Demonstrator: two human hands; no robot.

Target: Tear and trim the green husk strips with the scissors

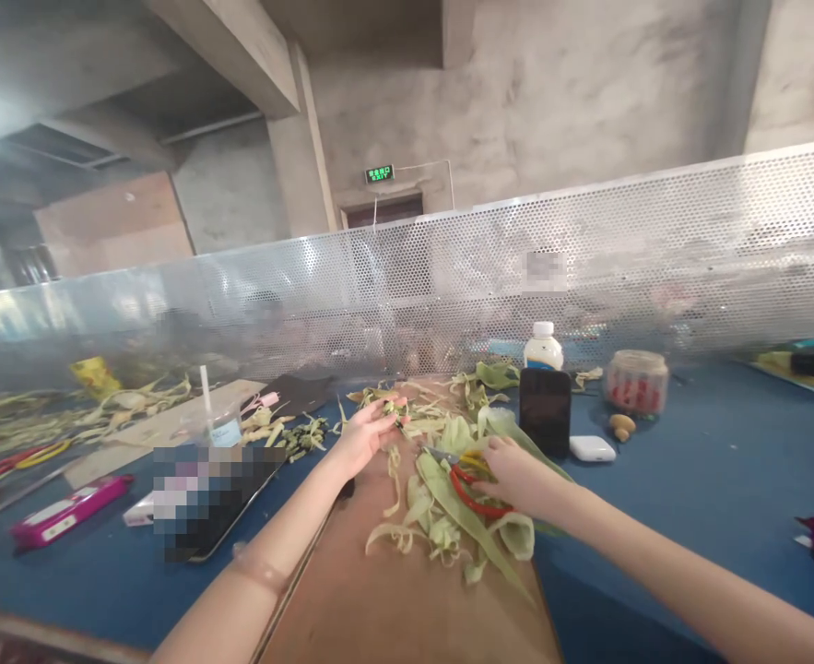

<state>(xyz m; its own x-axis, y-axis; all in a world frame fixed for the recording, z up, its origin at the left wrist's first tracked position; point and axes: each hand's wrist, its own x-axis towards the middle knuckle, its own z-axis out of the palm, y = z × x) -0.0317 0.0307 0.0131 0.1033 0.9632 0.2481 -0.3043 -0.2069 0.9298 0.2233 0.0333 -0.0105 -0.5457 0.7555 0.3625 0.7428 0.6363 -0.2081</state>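
Observation:
My right hand is closed on scissors with red and yellow handles, their blades pointing left over a brown board. Beneath and around them lie pale green leaves that look like corn husks, some cut into curling strips. Farther forward and to the left, my left hand has its fingers bent round a small green plant piece. Just what it is remains too blurred to make out. More shredded strips are scattered beyond my hands on the board.
Right of the board stand a dark phone, a white bottle, a white earphone case and a jar. On the left are a lidded cup with straw and a magenta packet. A perforated metal screen runs behind.

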